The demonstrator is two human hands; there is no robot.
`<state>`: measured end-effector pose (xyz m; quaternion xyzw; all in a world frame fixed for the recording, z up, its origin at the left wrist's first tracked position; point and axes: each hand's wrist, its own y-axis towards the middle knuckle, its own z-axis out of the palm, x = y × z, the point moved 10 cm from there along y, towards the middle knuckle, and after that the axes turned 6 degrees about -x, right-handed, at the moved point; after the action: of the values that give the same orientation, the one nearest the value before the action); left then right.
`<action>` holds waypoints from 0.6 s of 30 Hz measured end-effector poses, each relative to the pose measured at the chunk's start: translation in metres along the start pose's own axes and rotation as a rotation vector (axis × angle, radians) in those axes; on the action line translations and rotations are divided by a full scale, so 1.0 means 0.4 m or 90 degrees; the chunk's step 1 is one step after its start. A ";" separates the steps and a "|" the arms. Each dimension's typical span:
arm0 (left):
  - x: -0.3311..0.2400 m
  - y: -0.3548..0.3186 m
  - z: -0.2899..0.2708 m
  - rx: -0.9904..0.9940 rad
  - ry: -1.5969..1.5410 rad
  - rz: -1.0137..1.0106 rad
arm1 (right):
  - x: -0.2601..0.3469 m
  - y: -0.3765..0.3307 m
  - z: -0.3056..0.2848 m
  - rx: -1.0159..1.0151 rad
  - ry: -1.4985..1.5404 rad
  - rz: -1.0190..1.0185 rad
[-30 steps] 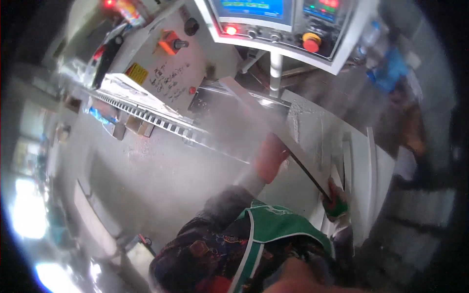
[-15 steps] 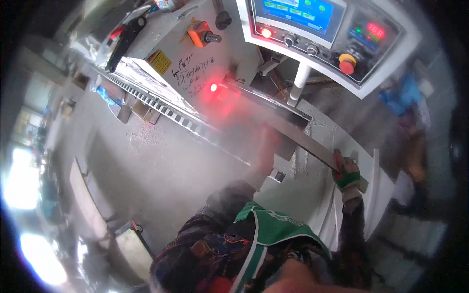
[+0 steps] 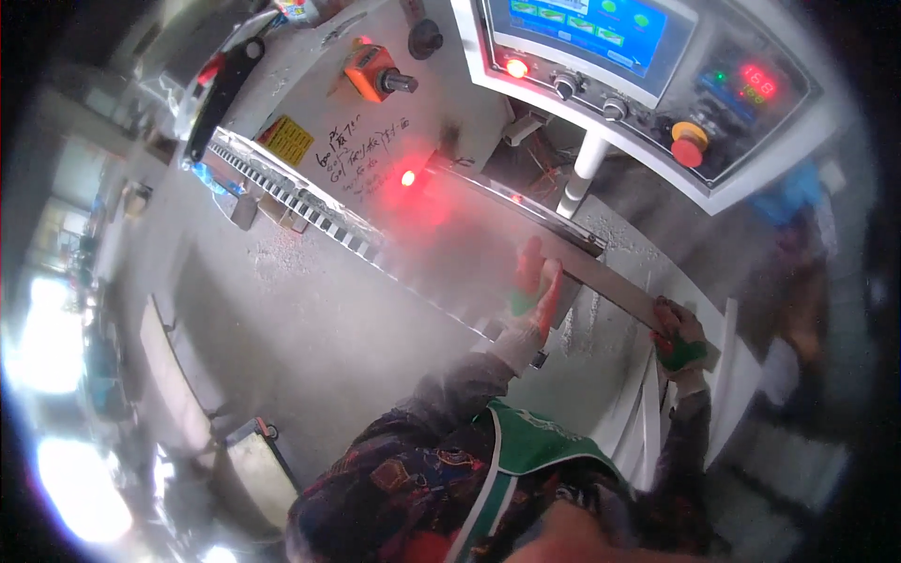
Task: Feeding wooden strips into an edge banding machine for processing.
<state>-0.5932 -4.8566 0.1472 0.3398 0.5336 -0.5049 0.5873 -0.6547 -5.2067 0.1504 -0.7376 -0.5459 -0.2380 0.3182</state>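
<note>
Both hands on a pale strip lying slantwise along a metal rail.
The right hand has its fingers curled round the strip's near end, past the rail's end; the left hand lies against its side, whether gripping I cannot tell. Haze hides the far end, near a glowing red light. A control panel overhangs beyond the rail; grey floor spreads leftward, dust specks a pale surface rightward.
</note>
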 end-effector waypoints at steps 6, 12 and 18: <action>0.012 0.015 0.011 0.009 -0.105 -0.037 | 0.107 -0.046 -0.038 -0.086 -0.156 -0.352; -0.034 0.053 -0.058 -0.016 0.014 0.013 | 0.180 -0.032 0.014 -0.114 -0.272 -0.376; -0.048 0.071 -0.053 0.090 -0.091 -0.067 | 0.241 -0.033 0.028 -0.084 -0.258 -0.349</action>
<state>-0.5704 -4.8249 0.1575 0.3152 0.4704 -0.5945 0.5710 -0.6394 -5.1329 0.2128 -0.6148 -0.7594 -0.1979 0.0792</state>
